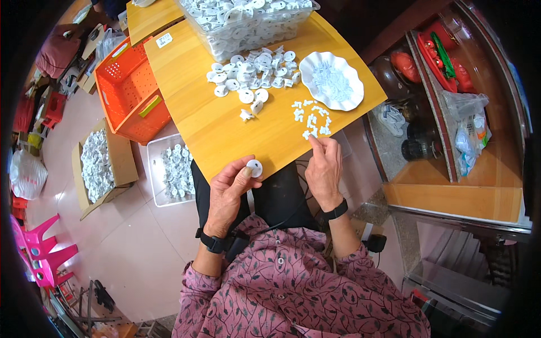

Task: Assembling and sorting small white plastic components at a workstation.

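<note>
Seen from above, a seated person in a pink patterned top works at a wooden table (225,135). Far left on the floor, a cardboard box (101,166) and a clear tray (172,172) hold finished-looking white parts, within arm's reach beside an orange crate (127,96). The left hand (228,191) pinches a round white disc (255,168) between thumb and forefinger at the table's near edge, face up, probably so a small piece can be fitted to it. Mid-table lies a loose heap of white discs (253,76), spilling from a clear bin (248,22) whose far side is cut off by the frame. The right hand (324,169) has its fingers drawn together, forefinger tip pressing into a scatter of tiny white clips (313,118); whether it already grips one is hidden by the fingertips. Just beyond sits a scalloped white dish (331,80) of more small pieces, too fine to make out. At right, dark shelves (451,141) hold red items and bags, blurred by lens curvature.
</note>
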`<state>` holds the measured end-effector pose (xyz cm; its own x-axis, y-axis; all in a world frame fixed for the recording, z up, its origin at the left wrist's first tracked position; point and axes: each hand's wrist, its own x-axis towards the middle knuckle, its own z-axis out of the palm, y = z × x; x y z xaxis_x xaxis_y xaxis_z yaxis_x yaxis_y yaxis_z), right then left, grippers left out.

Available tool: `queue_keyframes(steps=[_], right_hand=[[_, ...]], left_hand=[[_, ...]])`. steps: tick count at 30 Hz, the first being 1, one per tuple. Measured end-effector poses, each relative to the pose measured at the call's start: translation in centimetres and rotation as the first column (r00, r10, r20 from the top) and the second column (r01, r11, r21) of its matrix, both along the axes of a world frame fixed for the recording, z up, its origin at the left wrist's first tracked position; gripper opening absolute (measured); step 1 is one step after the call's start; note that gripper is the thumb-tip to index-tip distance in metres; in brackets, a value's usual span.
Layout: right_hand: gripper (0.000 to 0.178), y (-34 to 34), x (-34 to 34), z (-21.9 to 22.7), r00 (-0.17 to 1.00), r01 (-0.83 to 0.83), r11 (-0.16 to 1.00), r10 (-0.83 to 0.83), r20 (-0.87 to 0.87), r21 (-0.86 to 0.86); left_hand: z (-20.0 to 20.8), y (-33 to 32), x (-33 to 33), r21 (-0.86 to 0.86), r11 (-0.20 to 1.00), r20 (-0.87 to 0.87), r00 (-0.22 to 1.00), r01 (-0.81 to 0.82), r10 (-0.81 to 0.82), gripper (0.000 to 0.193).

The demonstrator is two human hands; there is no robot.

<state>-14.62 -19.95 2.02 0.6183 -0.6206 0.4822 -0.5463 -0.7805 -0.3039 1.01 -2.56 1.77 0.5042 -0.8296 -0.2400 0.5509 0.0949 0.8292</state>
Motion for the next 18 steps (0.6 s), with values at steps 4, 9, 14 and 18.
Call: queue_keyframes(steps=[4,9,14,18], right_hand=[[0.032,0.0,-0.2,-0.1,0.999,-0.039,0.999,0.039,-0.028,0.004],[0.024,0.2,-0.4,-1.1,0.984,-0.081,0.994,0.067,0.167,0.073],[0.022,0.7,-0.4,-0.9,0.982,-0.065,0.991,0.043,0.183,0.116],[0.025,1.0,-0.3,0.2,0.995,-0.099,0.993,0.099,0.003,0.064]], left_hand=[[0.4,-0.1,-0.1,0.013,1.000,-0.009,1.000,0.002,-0.002,0.034],[0.3,-0.1,-0.1,0.021,1.000,0.008,1.000,-0.005,0.004,0.034],[0.1,-0.1,0.0,0.019,1.000,0.012,1.000,-0.001,0.001,0.034],[0.0,-0.1,-0.1,0.011,1.000,0.001,1.000,-0.008,0.008,0.033]])
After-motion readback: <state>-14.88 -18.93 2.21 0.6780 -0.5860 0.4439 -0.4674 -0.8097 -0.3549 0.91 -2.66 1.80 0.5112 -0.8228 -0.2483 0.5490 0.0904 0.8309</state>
